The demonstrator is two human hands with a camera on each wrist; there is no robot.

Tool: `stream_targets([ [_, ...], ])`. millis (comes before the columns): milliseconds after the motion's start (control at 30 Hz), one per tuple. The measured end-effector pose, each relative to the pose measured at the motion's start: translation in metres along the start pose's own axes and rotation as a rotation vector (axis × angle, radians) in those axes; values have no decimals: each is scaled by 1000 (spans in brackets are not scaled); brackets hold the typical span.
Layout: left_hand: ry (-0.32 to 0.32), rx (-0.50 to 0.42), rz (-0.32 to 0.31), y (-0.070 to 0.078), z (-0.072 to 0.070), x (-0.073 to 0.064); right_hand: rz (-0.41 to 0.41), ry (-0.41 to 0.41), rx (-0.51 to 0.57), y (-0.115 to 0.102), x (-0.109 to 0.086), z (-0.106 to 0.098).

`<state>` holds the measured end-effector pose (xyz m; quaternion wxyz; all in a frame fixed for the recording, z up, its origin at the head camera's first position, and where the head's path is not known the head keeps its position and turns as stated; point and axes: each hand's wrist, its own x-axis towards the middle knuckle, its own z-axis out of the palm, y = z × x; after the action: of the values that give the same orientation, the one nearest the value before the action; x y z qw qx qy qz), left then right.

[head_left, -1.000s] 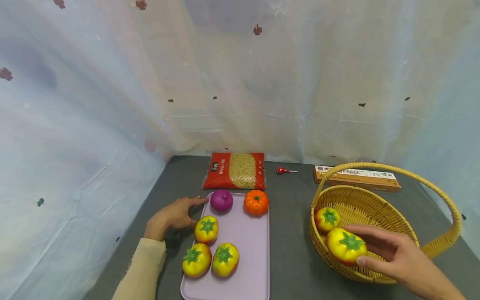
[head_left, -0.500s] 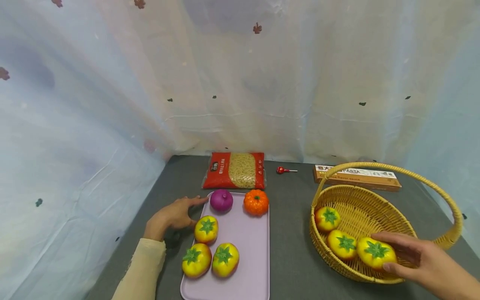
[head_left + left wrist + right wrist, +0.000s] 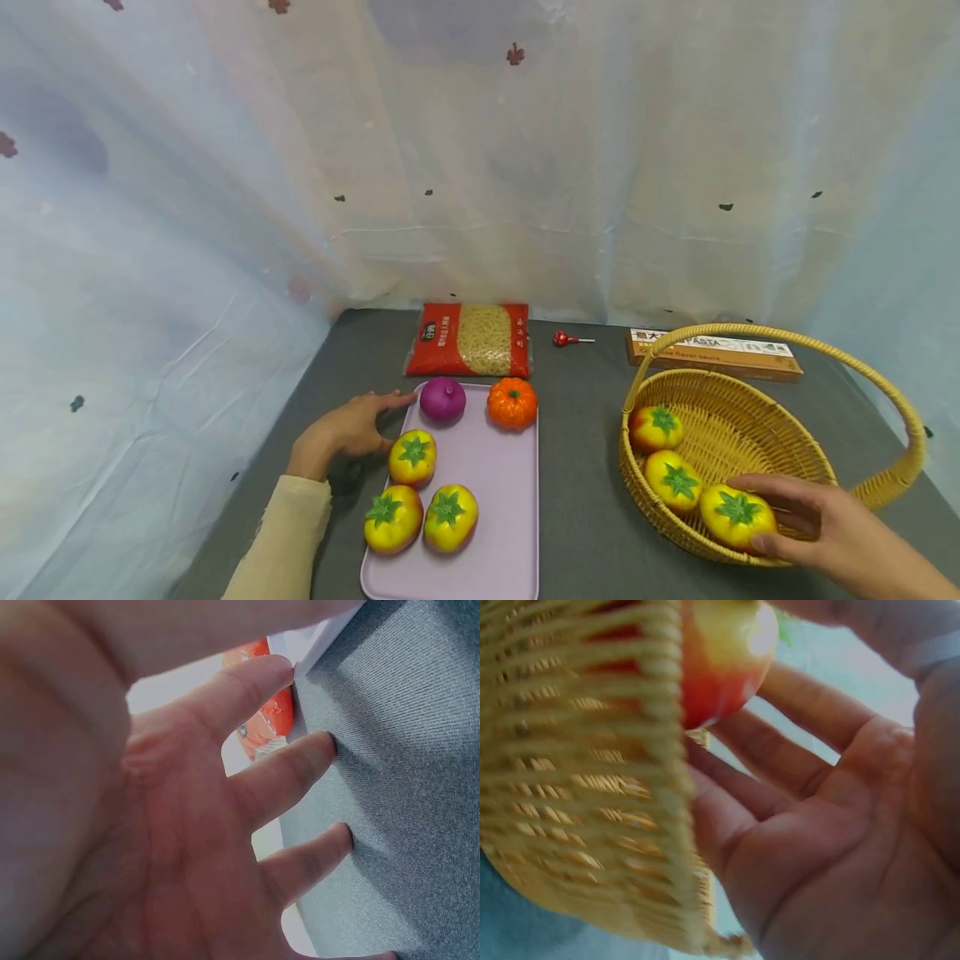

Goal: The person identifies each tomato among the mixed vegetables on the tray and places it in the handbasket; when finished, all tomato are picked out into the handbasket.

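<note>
In the head view, my right hand [image 3: 840, 525] holds a yellow-red tomato [image 3: 738, 517] with a green star-shaped calyx, thumb at its near side and fingers at its far side. This tomato sits low at the near rim of a wicker basket [image 3: 757, 400], next to a second tomato [image 3: 672, 481]. A third tomato [image 3: 656, 429] lies farther back along the basket's left wall. My left hand [image 3: 356, 427] rests by the left edge of a lilac tray [image 3: 502, 517], index finger and thumb at its rim. In the left wrist view its spread fingertips [image 3: 322, 746] press on the grey cloth.
On the tray are three more tomatoes [image 3: 412, 458], a purple onion [image 3: 443, 400] and an orange pumpkin [image 3: 512, 404]. Behind it lies a red pasta bag [image 3: 468, 340]. A lollipop [image 3: 567, 340] and a pasta box [image 3: 720, 358] lie farther right. The basket's handle [image 3: 825, 346] arches over it.
My right hand has lowered its tomato into the basket, shifting right and then slightly left. The other two tomatoes there have shifted or turned a little. The left hand stays put.
</note>
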<state>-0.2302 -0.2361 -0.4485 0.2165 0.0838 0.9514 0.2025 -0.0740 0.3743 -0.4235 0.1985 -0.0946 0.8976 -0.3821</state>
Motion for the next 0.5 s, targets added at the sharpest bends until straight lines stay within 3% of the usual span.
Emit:
stream_targets([
  [133, 2, 5, 7, -1, 0, 0, -8, -7, 61, -5, 9, 9],
  [333, 1, 10, 6, -1, 1, -1, -113, 26, 134, -11, 25, 22],
  [500, 7, 17, 20, -1, 1, -1, -168, 79, 51, -14, 37, 29],
])
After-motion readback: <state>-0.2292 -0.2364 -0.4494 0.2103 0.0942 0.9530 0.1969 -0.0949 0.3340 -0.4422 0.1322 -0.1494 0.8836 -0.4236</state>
